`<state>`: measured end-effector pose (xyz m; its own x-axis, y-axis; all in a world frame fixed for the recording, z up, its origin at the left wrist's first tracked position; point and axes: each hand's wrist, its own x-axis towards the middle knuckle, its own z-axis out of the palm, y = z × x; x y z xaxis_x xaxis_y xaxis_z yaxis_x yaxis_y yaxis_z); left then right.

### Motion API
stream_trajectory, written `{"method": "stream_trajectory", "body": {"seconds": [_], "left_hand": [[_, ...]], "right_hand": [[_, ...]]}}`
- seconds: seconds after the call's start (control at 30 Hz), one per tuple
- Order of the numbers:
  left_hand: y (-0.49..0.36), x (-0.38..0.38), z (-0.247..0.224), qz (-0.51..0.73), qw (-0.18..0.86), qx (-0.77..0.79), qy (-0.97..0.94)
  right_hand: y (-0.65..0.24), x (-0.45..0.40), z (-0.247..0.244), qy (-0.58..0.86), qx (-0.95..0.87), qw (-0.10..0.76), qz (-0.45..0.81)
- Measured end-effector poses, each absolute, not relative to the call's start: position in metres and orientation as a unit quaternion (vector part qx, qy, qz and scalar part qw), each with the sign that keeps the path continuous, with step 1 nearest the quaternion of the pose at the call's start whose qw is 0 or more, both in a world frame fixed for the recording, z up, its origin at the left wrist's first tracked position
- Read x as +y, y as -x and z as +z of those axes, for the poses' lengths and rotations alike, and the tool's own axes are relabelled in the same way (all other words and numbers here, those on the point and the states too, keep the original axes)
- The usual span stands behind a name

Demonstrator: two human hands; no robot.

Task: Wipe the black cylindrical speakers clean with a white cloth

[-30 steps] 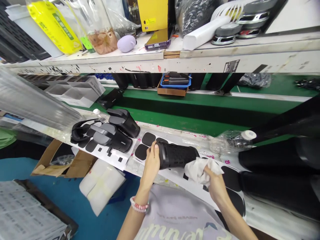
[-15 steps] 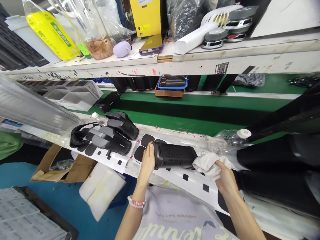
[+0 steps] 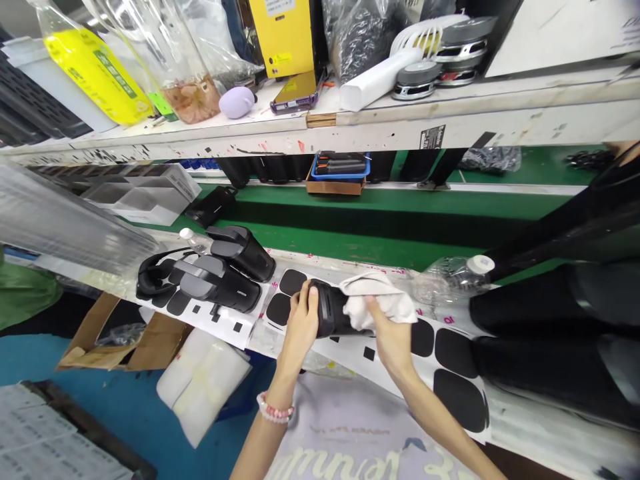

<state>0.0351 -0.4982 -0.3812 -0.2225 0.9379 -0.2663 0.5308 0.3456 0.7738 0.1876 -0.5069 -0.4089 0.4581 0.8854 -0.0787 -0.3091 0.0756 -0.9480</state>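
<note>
With tray [image 3: 334,178] of black items [image 3: 341,163], carton [image 3: 156,341] of plastic [image 3: 121,331].
Clasping left end of black casing [image 3: 331,312], long axis left-to-right, in left hand [image 3: 303,321]; clutching cloth [image 3: 384,292] in right hand [image 3: 393,339].

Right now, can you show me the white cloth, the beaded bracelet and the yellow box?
White cloth [image 3: 390,301], head view: on its crumpled folds.
Beaded bracelet [image 3: 275,411], head view: on its beads.
Yellow box [image 3: 284,33], head view: on its yellow front.
</note>
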Motion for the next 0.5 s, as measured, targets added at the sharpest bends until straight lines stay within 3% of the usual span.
{"method": "stream_trajectory", "body": {"seconds": [0.2,0.37,0.43,0.5], "left_hand": [[-0.040,-0.497,-0.363,0.266,0.336,0.723,-0.542],[-0.050,-0.490,-0.328,0.222,0.285,0.711,-0.604],[-0.054,-0.485,-0.321,0.211,0.280,0.705,-0.617],[-0.056,-0.480,-0.319,0.206,0.277,0.704,-0.621]], "right_hand": [[-0.170,-0.511,-0.400,0.486,-0.317,0.631,0.515],[-0.193,-0.510,-0.393,0.465,-0.236,0.613,0.594],[-0.215,-0.506,-0.406,0.507,-0.186,0.560,0.628],[-0.239,-0.505,-0.423,0.578,-0.195,0.538,0.582]]}}
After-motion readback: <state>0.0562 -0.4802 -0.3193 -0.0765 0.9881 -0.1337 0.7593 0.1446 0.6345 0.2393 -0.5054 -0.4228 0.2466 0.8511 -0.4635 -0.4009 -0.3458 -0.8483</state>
